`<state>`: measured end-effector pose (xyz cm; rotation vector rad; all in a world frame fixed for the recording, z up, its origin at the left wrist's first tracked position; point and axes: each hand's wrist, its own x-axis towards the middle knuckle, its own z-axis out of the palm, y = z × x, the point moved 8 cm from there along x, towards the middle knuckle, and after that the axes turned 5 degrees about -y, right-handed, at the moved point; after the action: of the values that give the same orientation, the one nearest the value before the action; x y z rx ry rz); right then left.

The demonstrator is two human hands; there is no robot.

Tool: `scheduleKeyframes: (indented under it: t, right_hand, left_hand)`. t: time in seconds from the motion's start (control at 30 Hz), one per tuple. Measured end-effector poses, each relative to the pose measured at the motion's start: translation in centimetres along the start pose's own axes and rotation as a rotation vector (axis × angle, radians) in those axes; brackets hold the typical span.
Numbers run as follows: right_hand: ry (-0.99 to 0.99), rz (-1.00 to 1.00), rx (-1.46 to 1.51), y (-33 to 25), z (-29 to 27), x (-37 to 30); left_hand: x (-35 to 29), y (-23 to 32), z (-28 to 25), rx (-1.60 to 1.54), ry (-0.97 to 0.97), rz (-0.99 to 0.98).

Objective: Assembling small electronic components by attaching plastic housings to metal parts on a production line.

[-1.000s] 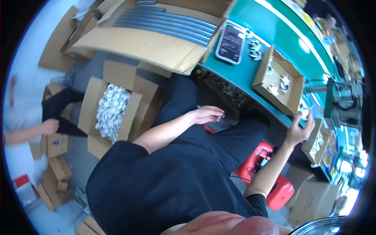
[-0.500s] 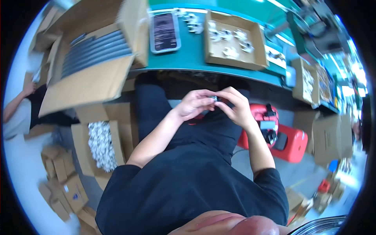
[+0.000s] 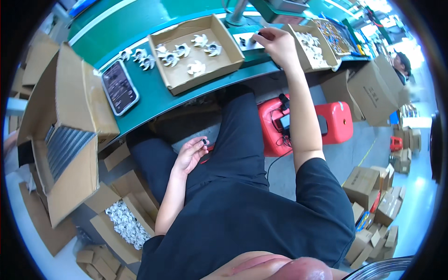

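Over my lap, my left hand is closed in a pinch around a small dark part, too small to name more exactly. My right hand reaches out to the bench with fingers pinched together at a white fixture block that has dark round pieces on it. What lies between those fingertips, if anything, is hidden. Left of the block, a shallow cardboard tray contains several white finned impellers. More impellers rest on the green bench between that tray and a phone.
A carton of grey bars stands at left, and a box of white parts sits below it. Right of my hand are an open box of white pieces and a metal stand. A red case lies on the floor.
My hands have parted. The right one has gone from beside the left, over my lap, to the fixture block. My left hand stays low with the small part. The view has turned right.
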<state>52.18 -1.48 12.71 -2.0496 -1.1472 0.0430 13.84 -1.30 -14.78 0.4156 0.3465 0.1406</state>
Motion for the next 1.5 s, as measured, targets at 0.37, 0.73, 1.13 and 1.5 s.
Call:
scheduleKeyframes:
  t: [0.37,0.73,1.13,1.5]
  right_hand:
    - [-0.022,0.079,-0.31,2.9,-6.3,4.2]
    - [-0.14,0.108,-0.558,18.5,-7.6,7.1]
    - [0.023,0.273,-0.596,20.9,-9.5,7.3]
    - [-0.077,0.287,0.987,13.7,-6.4,5.0]
  left_hand:
    - [0.1,0.1,-3.6,0.11,0.133,-0.048]
    - [1.3,-0.7,-6.4,0.226,0.234,-0.082]
    - [1.5,-1.2,-6.9,0.304,0.228,-0.132]
    - [1.4,-1.1,-6.5,0.352,0.229,-0.146]
